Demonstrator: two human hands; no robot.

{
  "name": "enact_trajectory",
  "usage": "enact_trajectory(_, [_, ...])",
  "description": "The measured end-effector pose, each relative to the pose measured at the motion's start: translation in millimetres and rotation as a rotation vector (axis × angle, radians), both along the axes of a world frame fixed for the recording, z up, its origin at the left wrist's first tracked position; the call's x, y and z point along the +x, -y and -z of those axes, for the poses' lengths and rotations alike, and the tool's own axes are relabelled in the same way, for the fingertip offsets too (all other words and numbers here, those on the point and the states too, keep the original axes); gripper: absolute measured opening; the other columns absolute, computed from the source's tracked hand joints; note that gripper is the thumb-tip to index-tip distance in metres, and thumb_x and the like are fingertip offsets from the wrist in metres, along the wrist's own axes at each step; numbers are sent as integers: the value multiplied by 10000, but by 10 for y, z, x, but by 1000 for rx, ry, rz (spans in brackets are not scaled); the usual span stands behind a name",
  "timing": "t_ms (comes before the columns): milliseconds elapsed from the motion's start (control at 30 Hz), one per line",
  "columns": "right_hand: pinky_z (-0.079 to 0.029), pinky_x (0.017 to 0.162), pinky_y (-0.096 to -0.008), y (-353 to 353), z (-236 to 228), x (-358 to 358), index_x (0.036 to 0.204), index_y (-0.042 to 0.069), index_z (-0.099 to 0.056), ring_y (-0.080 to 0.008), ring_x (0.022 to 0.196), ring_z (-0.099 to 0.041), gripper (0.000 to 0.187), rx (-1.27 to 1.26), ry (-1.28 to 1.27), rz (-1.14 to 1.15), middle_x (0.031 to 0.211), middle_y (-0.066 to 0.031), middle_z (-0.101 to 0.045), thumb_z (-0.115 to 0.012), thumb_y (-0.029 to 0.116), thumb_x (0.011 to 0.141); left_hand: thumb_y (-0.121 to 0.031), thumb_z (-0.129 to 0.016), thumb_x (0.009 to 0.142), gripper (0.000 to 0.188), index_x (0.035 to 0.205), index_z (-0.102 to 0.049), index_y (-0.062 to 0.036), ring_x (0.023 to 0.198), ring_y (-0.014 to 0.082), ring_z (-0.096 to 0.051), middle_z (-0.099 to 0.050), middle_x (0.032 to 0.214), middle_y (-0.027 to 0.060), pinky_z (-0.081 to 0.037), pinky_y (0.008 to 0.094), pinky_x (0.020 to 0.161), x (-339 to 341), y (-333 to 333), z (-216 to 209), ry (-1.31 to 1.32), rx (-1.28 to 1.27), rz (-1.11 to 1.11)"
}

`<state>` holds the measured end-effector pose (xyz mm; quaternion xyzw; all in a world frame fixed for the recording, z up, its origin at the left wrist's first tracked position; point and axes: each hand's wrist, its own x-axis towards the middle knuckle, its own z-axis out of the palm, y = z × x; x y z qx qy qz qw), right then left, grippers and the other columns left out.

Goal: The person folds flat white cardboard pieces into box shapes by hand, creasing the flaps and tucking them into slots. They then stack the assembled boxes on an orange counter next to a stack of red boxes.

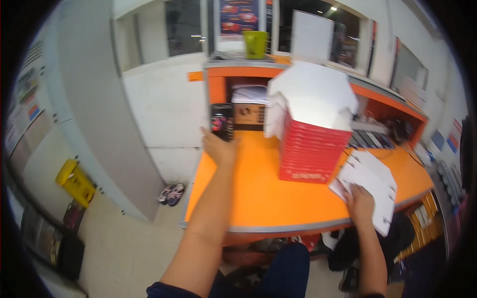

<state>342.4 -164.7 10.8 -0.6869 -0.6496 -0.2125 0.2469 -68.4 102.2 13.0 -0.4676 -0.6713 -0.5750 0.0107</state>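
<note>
My left hand is at the desk's far left, its fingers around the lower end of a small black box with a coloured print. My right hand has its fingers curled at the near left edge of flat white cardboard blanks with dark slots along their sides. Between my hands rises a tall stack of red folded cartons. White cardboard sheets lie across its top and hang over its left side.
The orange desk has a raised shelf at the back with a brown carton inside. A green cup stands on the ledge. A dark keypad-like device sits behind the blanks. Shoes and a yellow bin are at left.
</note>
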Motion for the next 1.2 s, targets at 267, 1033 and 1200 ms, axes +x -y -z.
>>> enact_trajectory(267, [-573,855,-444,44,-274,48,1174,71,-758,-347,993,-717,549,-206,76,-18,1094,-160,-743,-776,501,834,-420,-977,649,1366,1613,-130,49,1369,453,-416,-414,1462,301,-351,519,1173,36,64,31,67,-26,11])
enact_trajectory(1033, [-574,823,-451,-42,-440,-15,1085,70,-765,-330,937,-724,440,-349,174,-4,1012,-155,-748,-640,471,955,-487,-966,637,1364,1609,-165,38,1397,433,-390,-407,1467,294,-304,517,1201,-31,-43,40,109,-21,5])
enact_trajectory(1200, [-572,762,-500,-159,-439,-72,1035,70,-698,-365,809,-733,294,-324,183,95,864,-203,-736,-575,330,978,-515,-974,613,1378,1596,-197,60,1378,468,-416,-426,1463,311,-341,539,1180,-26,-44,54,141,-4,-13])
